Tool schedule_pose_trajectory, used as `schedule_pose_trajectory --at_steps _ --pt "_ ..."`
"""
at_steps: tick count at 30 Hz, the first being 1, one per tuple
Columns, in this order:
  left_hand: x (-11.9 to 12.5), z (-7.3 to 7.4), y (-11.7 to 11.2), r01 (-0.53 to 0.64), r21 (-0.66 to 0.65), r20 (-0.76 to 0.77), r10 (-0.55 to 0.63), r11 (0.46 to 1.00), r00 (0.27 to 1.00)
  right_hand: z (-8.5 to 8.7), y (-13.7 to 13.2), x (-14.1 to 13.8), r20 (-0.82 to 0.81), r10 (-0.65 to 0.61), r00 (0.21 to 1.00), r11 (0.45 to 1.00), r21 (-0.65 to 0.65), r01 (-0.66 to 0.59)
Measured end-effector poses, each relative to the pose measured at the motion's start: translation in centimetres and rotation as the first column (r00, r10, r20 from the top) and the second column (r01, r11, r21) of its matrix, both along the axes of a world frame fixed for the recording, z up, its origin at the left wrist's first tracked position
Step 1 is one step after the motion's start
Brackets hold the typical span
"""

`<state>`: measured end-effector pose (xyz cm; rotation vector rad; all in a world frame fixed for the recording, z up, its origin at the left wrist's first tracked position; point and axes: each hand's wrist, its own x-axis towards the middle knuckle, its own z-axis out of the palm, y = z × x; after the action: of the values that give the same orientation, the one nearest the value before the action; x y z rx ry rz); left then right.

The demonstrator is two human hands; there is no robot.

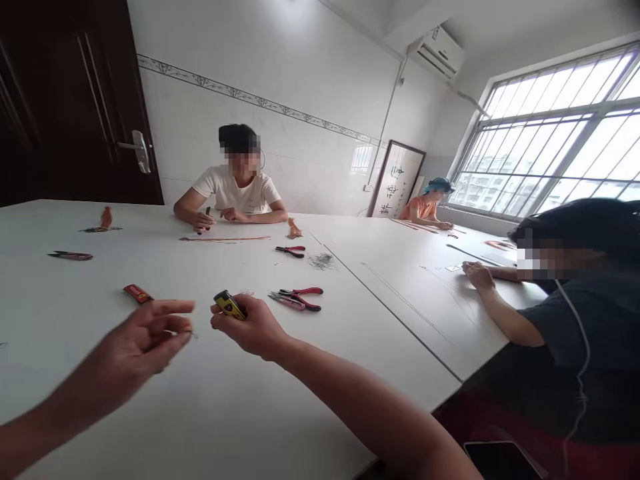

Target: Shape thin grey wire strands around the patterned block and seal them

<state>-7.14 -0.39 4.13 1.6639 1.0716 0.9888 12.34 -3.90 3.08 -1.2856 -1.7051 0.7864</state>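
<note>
Yellow-and-black plastic case (pixel 230 305), its long axis slanting up toward the far left, is pinched between thumb and fingertips of the right hand (pixel 255 328), raised above the white desk (pixel 225 413). The blurred left hand (pixel 143 337), just left of it, has its fingers loosely spread; any pinched item cannot be made out. Red-handled pliers (pixel 295 300) lie just beyond.

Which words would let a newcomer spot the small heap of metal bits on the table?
On the white table, find the lone red-handled pliers beyond the crossed pair. The grey heap of metal bits lies just right of them, a loose scatter among solid tools.
</note>
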Motion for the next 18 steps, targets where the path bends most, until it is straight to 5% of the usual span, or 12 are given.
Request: schedule_pose_trajectory --at_steps 5,10,18 --pt "6.0 -2.8 -0.1 0.033 -0.237 0.141 0.001 0.971 0.990 -1.9 1.5 1.4 -0.147 -0.072 0.986 0.997 -0.001 0.073" --pt "6.0 -3.7 -0.8 0.079 -0.379 0.284 0.035 0.922 0.958 -4.2 0.6 1.0 -0.336 -0.070 0.939 0.995 -0.087 0.043" --pt "5.3 -3.9 -0.6 0.162 -0.501 0.393 0.057 0.850 0.918 -4.6 -0.2 1.7 -0.374 -0.085 0.924 0.970 -0.242 -0.009"
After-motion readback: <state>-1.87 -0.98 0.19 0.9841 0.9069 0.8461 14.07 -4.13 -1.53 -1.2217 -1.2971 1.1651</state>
